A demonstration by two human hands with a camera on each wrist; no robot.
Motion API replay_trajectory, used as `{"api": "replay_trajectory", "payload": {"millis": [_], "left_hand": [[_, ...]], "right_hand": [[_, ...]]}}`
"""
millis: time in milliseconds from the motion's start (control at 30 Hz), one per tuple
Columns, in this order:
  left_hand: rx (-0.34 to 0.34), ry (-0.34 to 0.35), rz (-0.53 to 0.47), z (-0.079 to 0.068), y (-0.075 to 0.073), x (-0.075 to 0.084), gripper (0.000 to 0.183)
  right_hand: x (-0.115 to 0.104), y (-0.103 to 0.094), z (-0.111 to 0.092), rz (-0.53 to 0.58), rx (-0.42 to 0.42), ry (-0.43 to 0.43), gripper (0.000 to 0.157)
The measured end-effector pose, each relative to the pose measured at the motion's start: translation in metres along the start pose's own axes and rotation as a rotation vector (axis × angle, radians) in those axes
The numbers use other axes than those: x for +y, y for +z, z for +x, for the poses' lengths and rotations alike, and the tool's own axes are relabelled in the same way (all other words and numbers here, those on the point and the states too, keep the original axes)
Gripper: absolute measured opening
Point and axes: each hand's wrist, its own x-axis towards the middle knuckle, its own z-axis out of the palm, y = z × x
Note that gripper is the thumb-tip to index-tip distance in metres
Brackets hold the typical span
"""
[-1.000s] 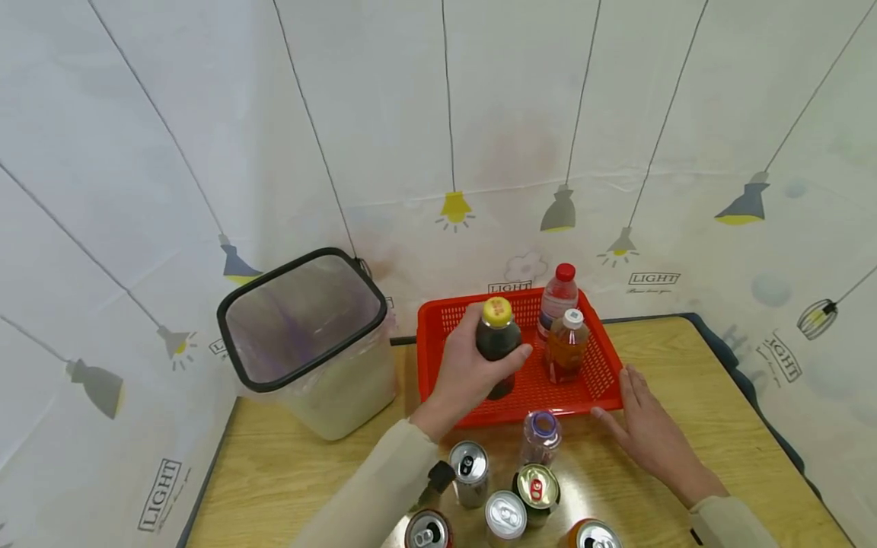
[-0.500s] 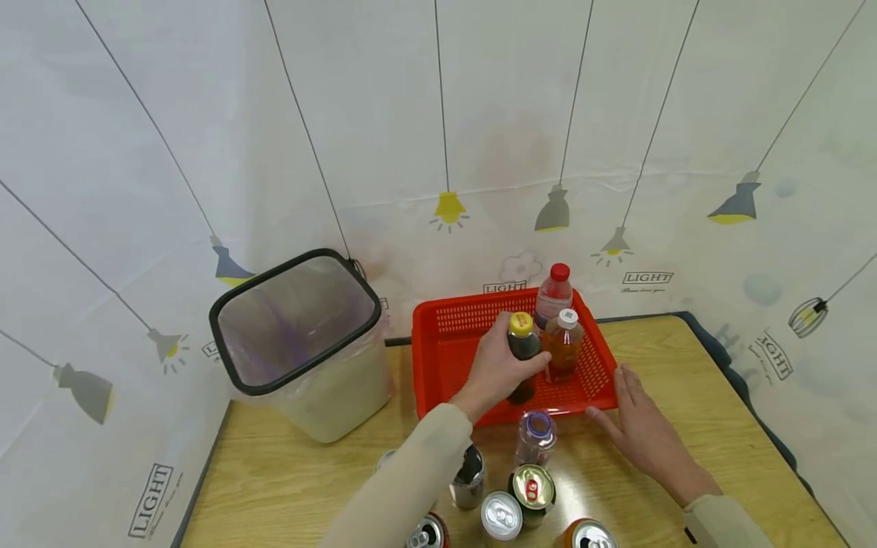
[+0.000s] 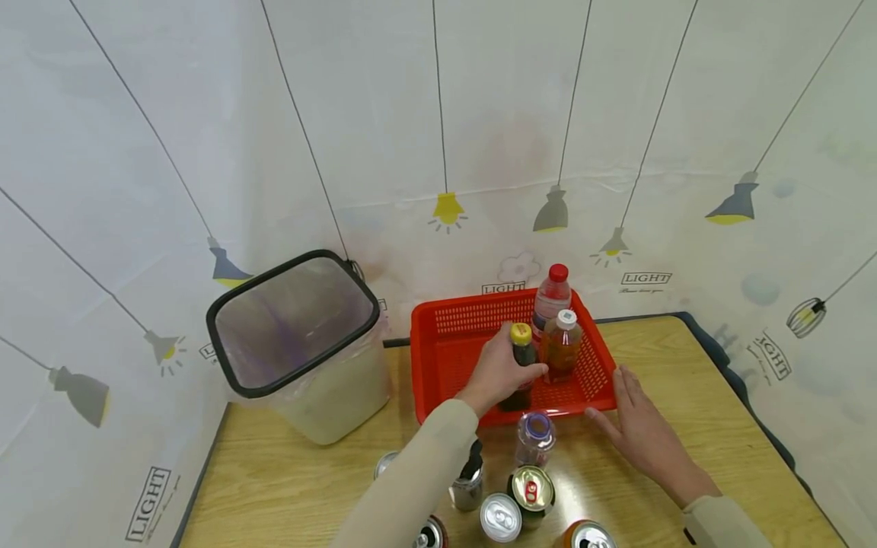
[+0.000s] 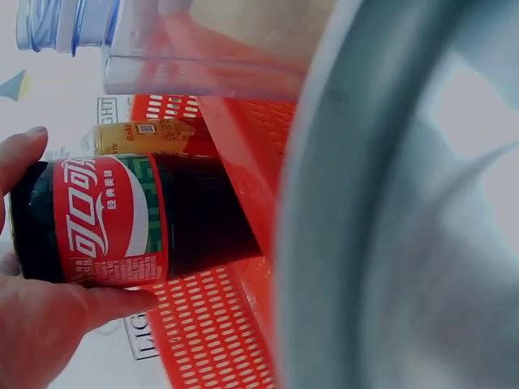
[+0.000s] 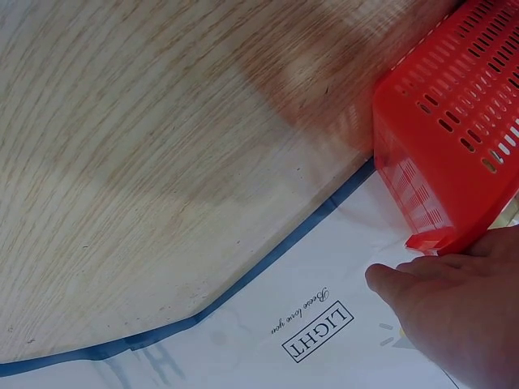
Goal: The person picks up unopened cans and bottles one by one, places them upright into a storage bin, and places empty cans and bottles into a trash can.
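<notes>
My left hand (image 3: 495, 373) grips a cola bottle (image 3: 524, 356) with a yellow cap, inside the red plastic basket (image 3: 426, 358). In the left wrist view, thumb and fingers lie on either side of the bottle's red label (image 4: 105, 219). Right beside it in the basket stand an amber drink bottle (image 3: 562, 352) with a white cap and a clear bottle (image 3: 550, 298) with a red cap. My right hand (image 3: 645, 435) rests against the basket's front right corner with its fingers extended; the right wrist view shows the basket's wall (image 5: 454, 162) beside that hand.
Left of the basket stands a pale bin (image 3: 342, 396) with a black rim and a clear liner. In front are a capless clear bottle (image 3: 535, 443) with a purple neck and several drink cans, including a gold-topped can (image 3: 530, 489) and an orange can (image 3: 588, 536).
My left hand has moved right and lowered the cola bottle into the basket, close to the amber bottle. My right hand stays at the basket's corner.
</notes>
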Motion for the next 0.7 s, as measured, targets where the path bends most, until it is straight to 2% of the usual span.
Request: {"api": "replay_trajectory", "payload": {"millis": [433,567,700], "left_hand": [[-0.047,-0.086,0.035,0.000,-0.008,0.008,0.060],[-0.061,-0.084,0.035,-0.002,-0.009,0.005,0.061],[-0.087,-0.061,0.044,-0.006,-0.016,0.000,0.070]], "right_hand": [[0.001,0.001,0.001,0.014,-0.011,0.010,0.105],[0.002,0.001,0.000,0.018,-0.014,0.007,0.105],[0.000,-0.001,-0.001,0.016,-0.015,0.005,0.104]]}}
